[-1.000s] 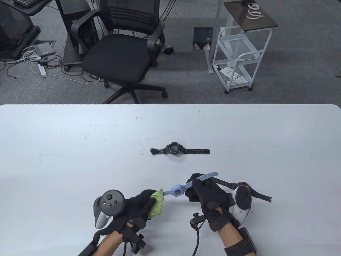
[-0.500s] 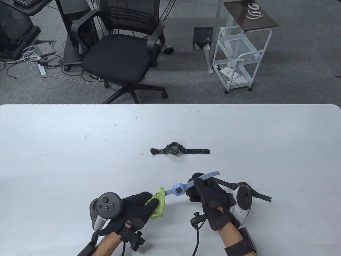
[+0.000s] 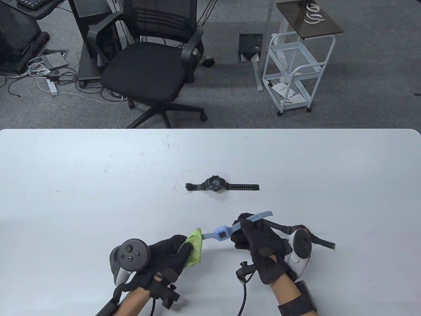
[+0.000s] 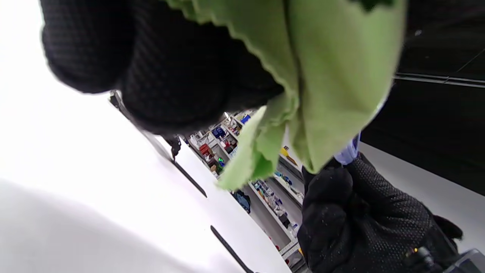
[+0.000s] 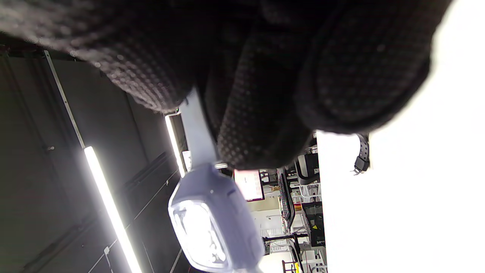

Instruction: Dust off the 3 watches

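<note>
Since 1 s ago the left hand (image 3: pixel 164 258) has slid a bit toward the lower left of the table view, and the green cloth (image 3: pixel 194 247) w/ it now sits at the tip of the blue watch's near strap instead of close to the case; the right hand (image 3: pixel 260 245) and the watch edged slightly right.

Nearest, bottom centre of the table view: left-hand grip is closed round the green cloth, fingers curled, cloth wrapped on the end of the strap. In the left wrist view the cloth (image 4: pixel 303 87) hangs from the gloved fingers (image 4: pixel 163 72), w/ a sliver of blue strap peeking out under it.

Just right of that, the blue watch (image 3: pixel 221 233) is held up off the worktop (image 3: pixel 82 184), strap ends stretched between both hands. Right-hand grip is clamped on the far strap, thumb over it; the right wrist view shows the case (image 5: pixel 214 223) hanging below the curled fingers (image 5: pixel 265 129).

Behind the right hand, lower right, a dark watch w/ red on its case (image 3: pixel 297 230) lies on the worktop, partly hidden by hand and tracker.

Further up, mid-frame, a black digital watch (image 3: pixel 215 185) lies flat, straps spread left-right, well apart from both hands.

Beyond the worktop edge: an office chair (image 3: pixel 149 65) upper left, a white cart (image 3: pixel 292 65) upper right.
</note>
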`<state>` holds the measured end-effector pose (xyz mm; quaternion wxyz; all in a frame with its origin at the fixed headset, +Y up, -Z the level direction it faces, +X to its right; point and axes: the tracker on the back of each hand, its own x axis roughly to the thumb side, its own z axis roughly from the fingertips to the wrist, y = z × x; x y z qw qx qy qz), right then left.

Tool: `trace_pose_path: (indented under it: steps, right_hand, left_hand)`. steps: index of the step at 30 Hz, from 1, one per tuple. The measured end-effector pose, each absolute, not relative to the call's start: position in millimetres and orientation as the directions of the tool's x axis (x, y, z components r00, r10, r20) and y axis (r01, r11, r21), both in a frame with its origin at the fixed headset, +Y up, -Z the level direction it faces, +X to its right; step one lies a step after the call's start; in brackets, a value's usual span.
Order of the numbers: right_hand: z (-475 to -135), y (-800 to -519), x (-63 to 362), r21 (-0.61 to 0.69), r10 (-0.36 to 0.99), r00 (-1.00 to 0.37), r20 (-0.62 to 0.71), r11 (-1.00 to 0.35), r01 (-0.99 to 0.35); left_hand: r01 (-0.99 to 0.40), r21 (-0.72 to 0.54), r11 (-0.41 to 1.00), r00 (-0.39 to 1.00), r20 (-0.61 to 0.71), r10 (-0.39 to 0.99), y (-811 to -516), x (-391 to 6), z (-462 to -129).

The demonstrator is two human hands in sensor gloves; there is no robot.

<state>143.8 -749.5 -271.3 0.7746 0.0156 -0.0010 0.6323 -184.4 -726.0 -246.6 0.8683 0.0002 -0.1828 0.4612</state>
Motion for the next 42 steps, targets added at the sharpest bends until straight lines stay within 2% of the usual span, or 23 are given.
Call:
trace_pose_path:
  steps: [4,8,11,15,20,24,28,33,40,42]
  right_hand:
    - [-271.7,-747.8,144.0,0.033,0.977,0.209,0.037,0.208,-0.978]
    - [-272.4,-743.6,151.5,0.006,0.966,0.253,0.061,0.253,-0.968]
    - [-273.1,-739.6,159.4,-0.019,0.963,0.259,0.076,0.261,-0.965]
    - [-273.8,-735.2,168.7,-0.056,0.962,0.255,0.095,0.261,-0.964]
    - [-274.7,-733.0,180.9,-0.100,0.955,0.279,0.102,0.289,-0.952]
    - [-275.7,-733.4,186.5,-0.115,0.953,0.284,0.103,0.295,-0.949]
    - [-276.8,-733.9,188.5,-0.111,0.952,0.290,0.096,0.299,-0.948]
    - [-276.9,-733.4,187.9,-0.103,0.952,0.294,0.086,0.302,-0.948]
    - [-276.9,-733.4,188.0,-0.103,0.953,0.294,0.073,0.300,-0.948]
    - [-276.7,-733.2,188.2,-0.108,0.953,0.295,0.068,0.301,-0.948]
  left_hand:
    - [-0.803,-0.171,0.571,0.503,0.318,0.804,-725.2,-185.8,-246.9]
    - [-0.815,-0.104,0.571,0.517,0.316,0.796,-719.4,-196.8,-249.3]
    - [-0.797,-0.102,0.595,0.540,0.319,0.779,-716.8,-200.3,-251.4]
    - [-0.687,-0.091,0.721,0.635,0.409,0.656,-713.3,-188.1,-246.8]
    - [-0.410,-0.051,0.911,0.750,0.549,0.369,-717.0,-148.9,-235.5]
    - [-0.314,-0.095,0.945,0.772,0.554,0.312,-729.5,-128.3,-236.5]
    - [-0.177,-0.088,0.980,0.809,0.554,0.196,-743.6,-116.6,-239.9]
    - [-0.099,-0.094,0.991,0.815,0.564,0.135,-755.7,-110.7,-241.2]
    - [0.046,-0.107,0.993,0.799,0.600,0.028,-760.5,-101.7,-237.3]
    - [0.047,-0.145,0.988,0.802,0.595,0.049,-758.3,-104.4,-238.1]
